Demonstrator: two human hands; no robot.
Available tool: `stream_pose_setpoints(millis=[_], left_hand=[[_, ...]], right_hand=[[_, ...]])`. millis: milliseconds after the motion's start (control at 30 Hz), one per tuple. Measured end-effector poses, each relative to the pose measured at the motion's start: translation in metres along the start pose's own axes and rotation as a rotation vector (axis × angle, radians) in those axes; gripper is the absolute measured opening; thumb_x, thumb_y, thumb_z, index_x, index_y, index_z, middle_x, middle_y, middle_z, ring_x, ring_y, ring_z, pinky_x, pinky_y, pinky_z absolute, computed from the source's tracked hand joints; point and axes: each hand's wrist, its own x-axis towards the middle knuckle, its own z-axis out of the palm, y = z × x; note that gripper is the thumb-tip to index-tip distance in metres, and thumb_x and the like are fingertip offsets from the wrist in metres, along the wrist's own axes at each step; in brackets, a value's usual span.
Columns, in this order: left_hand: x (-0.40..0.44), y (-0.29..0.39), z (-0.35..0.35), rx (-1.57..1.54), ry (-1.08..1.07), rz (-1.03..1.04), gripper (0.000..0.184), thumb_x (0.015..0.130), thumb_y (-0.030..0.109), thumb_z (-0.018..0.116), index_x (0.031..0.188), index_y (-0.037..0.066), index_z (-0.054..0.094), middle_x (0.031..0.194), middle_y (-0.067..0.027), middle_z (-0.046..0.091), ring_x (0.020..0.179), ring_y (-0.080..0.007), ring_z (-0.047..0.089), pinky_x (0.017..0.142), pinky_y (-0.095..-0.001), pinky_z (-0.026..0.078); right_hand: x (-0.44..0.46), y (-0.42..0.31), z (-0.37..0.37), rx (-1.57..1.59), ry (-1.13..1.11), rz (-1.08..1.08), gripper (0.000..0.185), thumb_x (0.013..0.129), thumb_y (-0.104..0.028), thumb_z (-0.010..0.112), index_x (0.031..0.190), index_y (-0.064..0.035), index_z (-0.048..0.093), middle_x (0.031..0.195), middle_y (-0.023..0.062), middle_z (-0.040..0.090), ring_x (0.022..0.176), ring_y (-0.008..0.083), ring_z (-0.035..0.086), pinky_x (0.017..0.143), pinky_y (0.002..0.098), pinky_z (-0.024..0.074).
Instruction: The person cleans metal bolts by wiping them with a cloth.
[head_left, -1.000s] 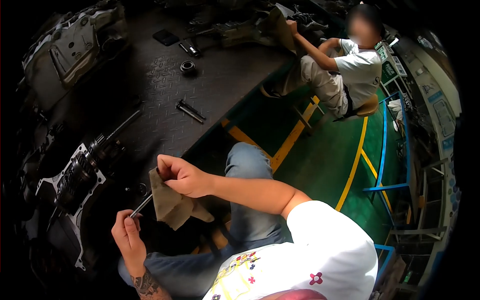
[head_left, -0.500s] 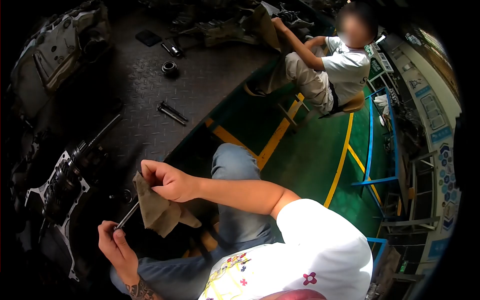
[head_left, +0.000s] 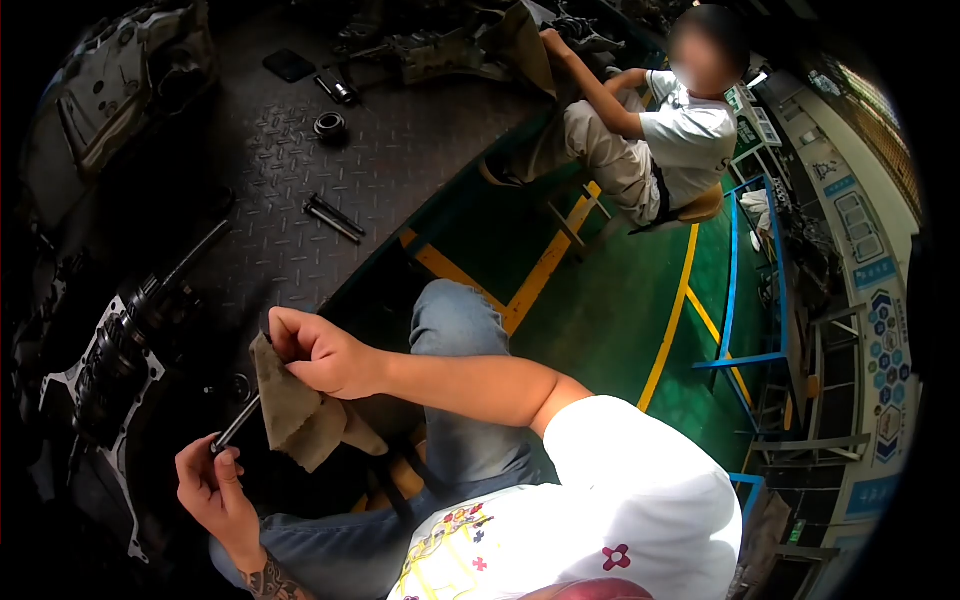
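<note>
My left hand (head_left: 222, 490), tattooed at the wrist, pinches the lower end of a slim metal rod (head_left: 237, 424). The rod slants up to a grey-brown cloth (head_left: 300, 415). My right hand (head_left: 318, 352) is closed on the top of this cloth, which hangs down beneath it; the rod's upper end is hidden there. Left of my hands lies a gear assembly (head_left: 105, 375) with a shaft, on a pale metal housing plate (head_left: 125, 465). A small ring (head_left: 239, 388) rests near the rod.
On the dark textured table (head_left: 270, 230) lie two pins (head_left: 333, 218), a round collar (head_left: 329, 126), a cylindrical part (head_left: 343, 92) and a flat black object (head_left: 289, 66). A large casing (head_left: 110, 90) stands upper left. A seated person (head_left: 690, 130) handles parts across the table corner.
The whole view has shifted, so the table and parts appear farther left. Both hands keep hold of the rod and cloth, with little change between them.
</note>
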Motion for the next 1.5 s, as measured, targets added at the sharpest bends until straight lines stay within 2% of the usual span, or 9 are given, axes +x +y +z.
stream_pose_setpoints(millis=[200,300,400,433,833,933,1133,1300,1500], left_hand=[[0.001,-0.019,-0.008,0.145,-0.137,0.061,0.026,0.098,0.024,0.046,0.088,0.001,0.049,0.064,0.0001,0.042,0.053,-0.0042,0.037,0.047,-0.0222,0.026],[0.002,-0.015,-0.008,-0.028,-0.140,-0.103,0.020,0.097,0.021,0.049,0.094,0.001,0.052,0.067,-0.0006,0.048,0.055,-0.0043,0.039,0.048,-0.0200,0.029],[0.003,0.011,0.016,-0.217,0.070,-0.078,0.018,0.095,0.018,0.053,0.102,0.001,0.053,0.073,-0.0015,0.053,0.056,-0.0045,0.042,0.050,-0.0179,0.033],[0.001,0.004,0.011,-0.237,0.026,-0.055,0.021,0.093,0.016,0.056,0.107,0.000,0.053,0.078,-0.0023,0.057,0.057,-0.0049,0.044,0.051,-0.0174,0.036],[0.003,-0.019,-0.015,0.097,-0.285,-0.075,0.030,0.097,0.026,0.051,0.103,-0.003,0.054,0.072,-0.0030,0.055,0.057,-0.0064,0.046,0.049,-0.0202,0.034],[0.003,-0.003,0.004,-0.041,-0.074,-0.061,0.029,0.096,0.024,0.053,0.109,-0.002,0.055,0.075,-0.0031,0.056,0.057,-0.0056,0.046,0.050,-0.0198,0.035],[-0.001,-0.007,0.007,-0.107,-0.022,-0.008,0.029,0.093,0.019,0.057,0.113,-0.001,0.055,0.079,-0.0036,0.059,0.061,-0.0042,0.049,0.050,-0.0198,0.038],[-0.001,-0.004,0.001,0.030,-0.130,0.003,0.027,0.095,0.024,0.053,0.095,-0.003,0.055,0.064,-0.0035,0.055,0.052,-0.0062,0.048,0.046,-0.0211,0.035],[0.003,-0.023,-0.010,0.116,-0.288,0.042,0.040,0.099,0.029,0.045,0.074,-0.002,0.050,0.052,-0.0041,0.047,0.042,-0.0073,0.040,0.041,-0.0240,0.027]], right_hand=[[0.000,0.004,-0.005,0.010,-0.060,0.011,0.019,0.073,0.006,0.048,0.080,-0.0077,0.036,0.075,-0.0033,0.037,0.068,0.0061,0.031,0.058,0.0226,0.0295],[-0.002,0.003,-0.003,-0.026,-0.052,0.021,0.018,0.073,0.005,0.048,0.080,-0.0076,0.036,0.074,-0.0030,0.037,0.068,0.0062,0.031,0.058,0.0225,0.0294],[-0.002,-0.001,0.000,-0.084,0.017,0.013,0.018,0.073,0.005,0.049,0.079,-0.0076,0.037,0.074,-0.0027,0.037,0.067,0.0063,0.031,0.058,0.0226,0.0292],[-0.002,-0.001,0.000,-0.091,0.024,-0.001,0.018,0.073,0.005,0.049,0.079,-0.0077,0.037,0.074,-0.0027,0.037,0.067,0.0063,0.031,0.058,0.0226,0.0291],[-0.002,-0.003,-0.002,-0.064,-0.041,-0.014,0.019,0.072,0.003,0.051,0.079,-0.0078,0.037,0.073,-0.0036,0.037,0.066,0.0054,0.031,0.056,0.0226,0.0287],[-0.002,-0.006,-0.001,-0.097,-0.014,-0.001,0.019,0.072,0.003,0.051,0.079,-0.0076,0.037,0.072,-0.0035,0.036,0.066,0.0057,0.031,0.056,0.0228,0.0287],[-0.001,-0.006,0.000,-0.119,0.032,-0.006,0.018,0.071,0.003,0.050,0.078,-0.0073,0.037,0.072,-0.0030,0.035,0.066,0.0064,0.030,0.056,0.0235,0.0289],[-0.001,-0.004,-0.003,-0.116,0.026,-0.037,0.017,0.071,0.002,0.050,0.078,-0.0074,0.037,0.072,-0.0034,0.036,0.066,0.0064,0.029,0.057,0.0233,0.0292],[-0.001,-0.002,-0.003,-0.088,-0.060,0.011,0.020,0.071,0.004,0.051,0.079,-0.0074,0.036,0.072,-0.0025,0.037,0.066,0.0065,0.031,0.057,0.0229,0.0292]])
